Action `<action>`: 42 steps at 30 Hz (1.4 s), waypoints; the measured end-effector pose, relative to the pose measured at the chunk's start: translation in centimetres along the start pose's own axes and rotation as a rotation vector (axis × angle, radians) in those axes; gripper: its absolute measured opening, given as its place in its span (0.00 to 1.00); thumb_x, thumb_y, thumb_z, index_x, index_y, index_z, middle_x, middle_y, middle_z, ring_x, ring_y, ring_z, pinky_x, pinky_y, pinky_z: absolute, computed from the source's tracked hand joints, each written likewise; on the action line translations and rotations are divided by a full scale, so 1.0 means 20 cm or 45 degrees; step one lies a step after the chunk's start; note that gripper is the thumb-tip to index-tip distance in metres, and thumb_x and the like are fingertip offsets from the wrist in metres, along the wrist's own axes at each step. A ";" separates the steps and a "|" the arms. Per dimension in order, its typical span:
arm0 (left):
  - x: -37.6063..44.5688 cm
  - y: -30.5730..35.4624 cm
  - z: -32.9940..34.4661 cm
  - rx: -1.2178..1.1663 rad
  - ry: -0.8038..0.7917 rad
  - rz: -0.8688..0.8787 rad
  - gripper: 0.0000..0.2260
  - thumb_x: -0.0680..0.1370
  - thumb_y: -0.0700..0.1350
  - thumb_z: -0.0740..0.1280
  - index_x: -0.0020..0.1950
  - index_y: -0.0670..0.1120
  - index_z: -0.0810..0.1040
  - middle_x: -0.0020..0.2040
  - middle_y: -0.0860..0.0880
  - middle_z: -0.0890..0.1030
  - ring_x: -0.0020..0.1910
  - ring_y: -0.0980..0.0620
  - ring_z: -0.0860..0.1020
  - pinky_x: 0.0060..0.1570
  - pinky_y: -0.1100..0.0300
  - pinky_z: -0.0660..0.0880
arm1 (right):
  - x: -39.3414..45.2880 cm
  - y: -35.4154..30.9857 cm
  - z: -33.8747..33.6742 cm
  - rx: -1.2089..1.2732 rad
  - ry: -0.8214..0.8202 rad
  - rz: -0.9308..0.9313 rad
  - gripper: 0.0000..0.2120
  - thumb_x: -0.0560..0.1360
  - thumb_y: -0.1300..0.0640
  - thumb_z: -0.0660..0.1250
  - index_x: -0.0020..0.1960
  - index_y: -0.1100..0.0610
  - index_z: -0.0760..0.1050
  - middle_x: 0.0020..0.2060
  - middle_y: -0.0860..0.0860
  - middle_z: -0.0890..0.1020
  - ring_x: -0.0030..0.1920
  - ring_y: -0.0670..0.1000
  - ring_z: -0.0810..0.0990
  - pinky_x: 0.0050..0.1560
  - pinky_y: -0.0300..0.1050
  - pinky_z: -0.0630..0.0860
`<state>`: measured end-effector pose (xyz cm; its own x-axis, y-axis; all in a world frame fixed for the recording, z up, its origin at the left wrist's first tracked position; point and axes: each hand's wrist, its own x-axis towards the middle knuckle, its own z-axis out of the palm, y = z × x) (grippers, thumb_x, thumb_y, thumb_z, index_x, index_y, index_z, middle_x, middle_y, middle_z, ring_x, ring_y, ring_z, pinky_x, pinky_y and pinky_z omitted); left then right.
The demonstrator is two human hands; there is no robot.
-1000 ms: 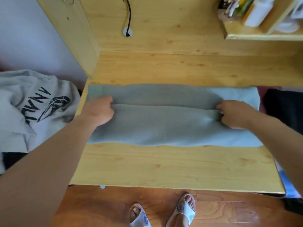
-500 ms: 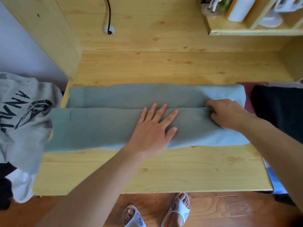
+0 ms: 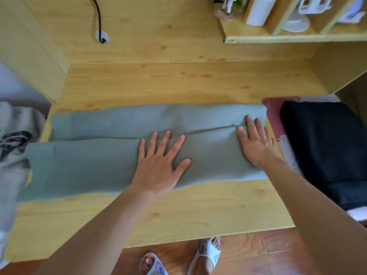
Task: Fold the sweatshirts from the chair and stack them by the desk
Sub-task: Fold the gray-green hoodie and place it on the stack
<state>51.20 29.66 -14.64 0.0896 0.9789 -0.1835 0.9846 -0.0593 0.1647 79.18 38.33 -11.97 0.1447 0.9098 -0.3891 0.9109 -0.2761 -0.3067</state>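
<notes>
A grey-green sweatshirt, folded lengthwise, is pressed flat on the counter by both hands; the right hand, pinching a moment ago, is now opened like the left hand, suggesting smoothing before the next fold.

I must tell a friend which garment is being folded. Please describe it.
On the pale wooden desk lies a long grey-green folded sweatshirt, with both hands flat on it. Unlike the light grey printed sweatshirt at the left, it is plain.
</notes>
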 end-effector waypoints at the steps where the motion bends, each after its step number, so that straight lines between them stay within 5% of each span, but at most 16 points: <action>1: 0.00 0.01 -0.02 -0.020 -0.009 -0.029 0.33 0.76 0.72 0.37 0.81 0.65 0.40 0.84 0.52 0.47 0.83 0.42 0.43 0.78 0.36 0.40 | 0.00 0.00 0.02 -0.002 0.026 -0.005 0.30 0.81 0.34 0.43 0.81 0.39 0.42 0.82 0.46 0.44 0.81 0.54 0.44 0.79 0.56 0.43; 5: 0.01 0.22 -0.11 -0.102 0.275 -0.018 0.28 0.81 0.65 0.49 0.81 0.60 0.61 0.84 0.49 0.55 0.83 0.40 0.48 0.77 0.34 0.41 | -0.02 0.00 0.07 0.050 0.130 -0.018 0.28 0.83 0.38 0.44 0.82 0.41 0.44 0.82 0.47 0.47 0.81 0.54 0.45 0.80 0.54 0.43; 10: 0.12 0.38 0.00 -0.099 0.188 0.027 0.26 0.82 0.63 0.52 0.81 0.62 0.60 0.84 0.52 0.56 0.83 0.42 0.50 0.77 0.33 0.49 | -0.08 -0.03 0.09 -0.213 0.388 0.000 0.27 0.84 0.46 0.46 0.82 0.49 0.52 0.81 0.54 0.52 0.80 0.60 0.43 0.78 0.61 0.40; 13: 0.11 0.37 0.00 -0.116 0.105 0.006 0.26 0.82 0.63 0.51 0.80 0.63 0.59 0.83 0.53 0.55 0.83 0.43 0.50 0.77 0.33 0.48 | -0.20 -0.19 0.05 -0.142 0.641 -0.333 0.28 0.79 0.59 0.55 0.79 0.58 0.60 0.79 0.60 0.60 0.79 0.65 0.50 0.77 0.64 0.47; 16: 0.13 0.35 -0.02 -0.224 0.004 0.049 0.30 0.79 0.61 0.45 0.82 0.61 0.51 0.84 0.55 0.52 0.83 0.46 0.45 0.77 0.35 0.46 | -0.21 -0.42 0.10 0.188 0.359 -0.675 0.27 0.81 0.48 0.50 0.76 0.57 0.66 0.75 0.56 0.69 0.79 0.60 0.58 0.77 0.59 0.55; 19: 0.14 0.21 -0.10 -0.489 -0.190 0.151 0.30 0.81 0.55 0.49 0.84 0.56 0.50 0.84 0.57 0.46 0.82 0.52 0.40 0.79 0.43 0.42 | -0.19 -0.45 0.24 -0.082 0.185 -0.659 0.32 0.81 0.38 0.39 0.80 0.47 0.59 0.82 0.48 0.52 0.81 0.52 0.43 0.80 0.53 0.46; 22: -0.02 -0.03 -0.16 -0.326 -0.009 0.231 0.26 0.83 0.52 0.53 0.82 0.52 0.61 0.84 0.48 0.53 0.83 0.47 0.48 0.80 0.46 0.46 | -0.19 -0.45 0.28 -0.280 0.221 -0.612 0.32 0.80 0.34 0.38 0.81 0.44 0.55 0.82 0.47 0.46 0.81 0.53 0.40 0.80 0.55 0.45; 26: -0.29 -0.57 -0.16 0.083 0.264 -0.133 0.24 0.84 0.58 0.52 0.79 0.56 0.66 0.82 0.45 0.60 0.82 0.39 0.53 0.78 0.37 0.51 | -0.21 -0.48 0.30 -0.357 0.274 -0.559 0.32 0.81 0.35 0.42 0.81 0.45 0.55 0.82 0.49 0.47 0.81 0.56 0.43 0.80 0.57 0.48; 30: -0.17 -1.06 -0.18 0.137 0.005 -0.358 0.28 0.82 0.67 0.45 0.82 0.63 0.56 0.84 0.49 0.54 0.82 0.40 0.48 0.78 0.36 0.50 | -0.22 -0.49 0.32 -0.387 0.351 -0.552 0.30 0.81 0.38 0.46 0.80 0.48 0.60 0.81 0.52 0.54 0.81 0.58 0.50 0.78 0.59 0.53; 35: -0.11 -1.11 -0.21 -0.011 -0.153 -0.300 0.31 0.77 0.70 0.36 0.80 0.67 0.39 0.83 0.53 0.37 0.82 0.44 0.38 0.79 0.39 0.41 | -0.24 -0.54 0.29 -0.550 0.307 -0.515 0.32 0.81 0.39 0.44 0.80 0.52 0.60 0.80 0.56 0.56 0.80 0.62 0.53 0.76 0.62 0.58; 37: -0.12 -1.12 -0.26 -0.134 -0.149 -0.373 0.30 0.80 0.69 0.42 0.81 0.66 0.42 0.84 0.50 0.39 0.82 0.43 0.39 0.79 0.38 0.43 | -0.25 -0.57 0.25 -0.644 0.291 -0.511 0.32 0.81 0.40 0.45 0.79 0.55 0.63 0.79 0.59 0.60 0.78 0.65 0.57 0.74 0.66 0.60; 40: -0.22 -1.14 -0.32 -0.467 0.172 -0.864 0.33 0.82 0.58 0.62 0.83 0.50 0.56 0.80 0.38 0.59 0.78 0.35 0.58 0.74 0.38 0.59 | -0.27 -0.60 0.24 -0.719 0.259 -0.481 0.32 0.80 0.40 0.47 0.78 0.55 0.66 0.78 0.58 0.62 0.77 0.66 0.59 0.72 0.68 0.60; 42: -0.29 -1.17 -0.33 -0.605 0.094 -1.066 0.33 0.80 0.56 0.66 0.80 0.43 0.60 0.75 0.36 0.66 0.73 0.34 0.65 0.69 0.40 0.66 | -0.28 -0.61 0.25 -0.707 0.259 -0.463 0.32 0.80 0.40 0.47 0.78 0.54 0.65 0.79 0.58 0.61 0.77 0.66 0.58 0.72 0.67 0.61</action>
<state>26.74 26.71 -11.06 -0.6396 0.6788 -0.3609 0.5602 0.7330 0.3859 65.37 35.07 -10.42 -0.1869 0.9695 -0.1588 0.9704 0.2073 0.1239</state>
